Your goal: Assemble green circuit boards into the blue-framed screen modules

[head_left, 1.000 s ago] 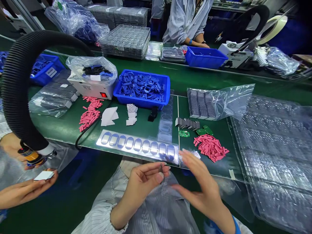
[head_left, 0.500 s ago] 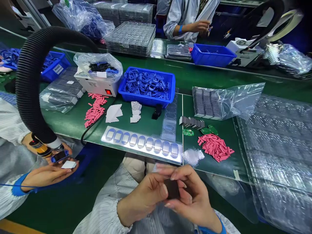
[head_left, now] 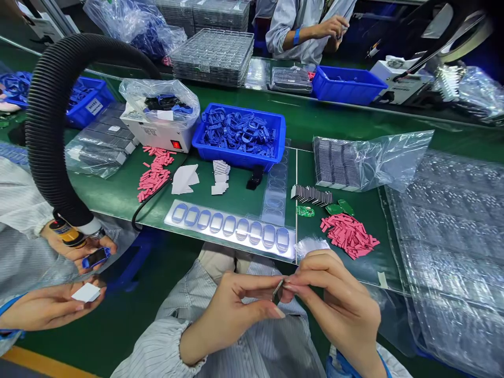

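Observation:
Over my lap, below the table's front edge, my left hand [head_left: 240, 307] and my right hand [head_left: 338, 304] meet. Both pinch a small thin dark plate [head_left: 277, 291], seen edge-on between the fingertips. Just beyond them on the green table [head_left: 236, 197] lies a clear strip with several oval cells [head_left: 232, 229]. A pile of pink strips [head_left: 350, 235], small green circuit boards [head_left: 305, 211] and a row of dark finned parts [head_left: 312, 195] lie to the right of it.
A blue bin of blue frames [head_left: 240, 134] sits behind the strip, a white box with a red switch [head_left: 157, 134] to its left. Clear trays [head_left: 449, 236] cover the right. At left, a co-worker's hands [head_left: 59, 302] work under a black hose [head_left: 51, 121]. Another person [head_left: 307, 26] sits opposite.
My right hand came in from the right and joined my left on the small plate. Both hands then turned it from flat-on to edge-on. The co-worker's hands shifted.

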The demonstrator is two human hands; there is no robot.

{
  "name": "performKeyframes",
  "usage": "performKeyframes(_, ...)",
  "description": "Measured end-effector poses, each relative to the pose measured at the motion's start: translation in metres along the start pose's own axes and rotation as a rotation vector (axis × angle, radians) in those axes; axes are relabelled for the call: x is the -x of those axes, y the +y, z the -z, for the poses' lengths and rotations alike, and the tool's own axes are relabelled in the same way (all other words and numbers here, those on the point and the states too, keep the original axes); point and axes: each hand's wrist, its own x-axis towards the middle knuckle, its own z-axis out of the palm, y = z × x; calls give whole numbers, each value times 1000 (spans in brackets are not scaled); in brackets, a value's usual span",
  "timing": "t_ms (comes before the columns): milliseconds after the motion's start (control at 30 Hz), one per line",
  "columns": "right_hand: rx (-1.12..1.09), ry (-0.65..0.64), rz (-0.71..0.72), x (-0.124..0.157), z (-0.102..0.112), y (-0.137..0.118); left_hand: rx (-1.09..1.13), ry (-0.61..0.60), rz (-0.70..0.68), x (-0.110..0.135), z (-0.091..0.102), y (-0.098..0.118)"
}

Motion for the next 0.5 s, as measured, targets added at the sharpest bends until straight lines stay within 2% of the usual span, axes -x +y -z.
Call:
performKeyframes(167,-12,-27,-7,0,2,2,-46,-15,-15,0,0,-1)
performKeyframes(500,-144,-83,-103,5,1,11,-299,12,-163,4,3,-8)
